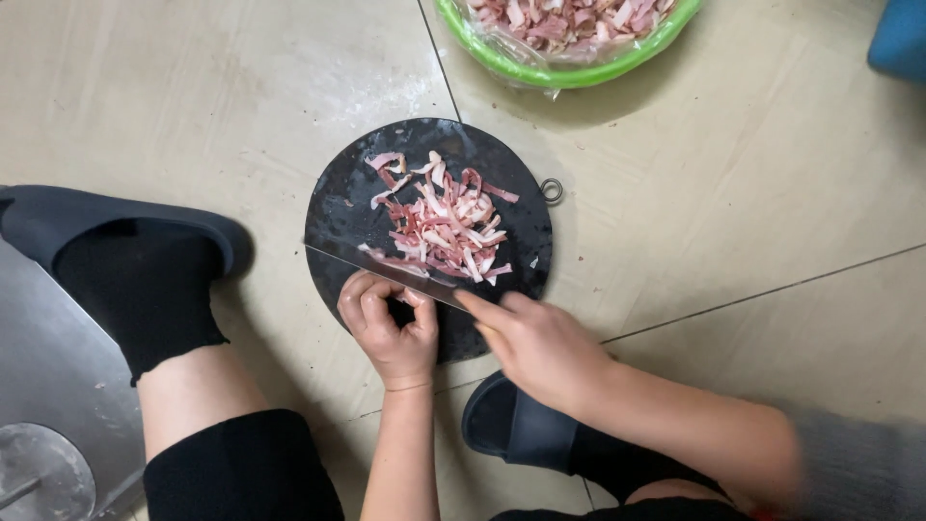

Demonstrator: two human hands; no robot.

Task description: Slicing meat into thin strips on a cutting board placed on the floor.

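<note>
Meat strips point(446, 224), heaped mid-board on the round black chopping board point(338, 207) on the floor, look soft, limp and greasy, best scooped on the cleaver point(386, 265), whose handle the right hand point(540, 347) grips closed while the left hand point(391, 323) curls at its near edge.

No packages, labels, signs or screens show anywhere in view.

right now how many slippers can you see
2. One dark slipper is at the left on the foot in a black sock; the other slipper is at bottom centre, partly hidden under the right hand and forearm.
</note>
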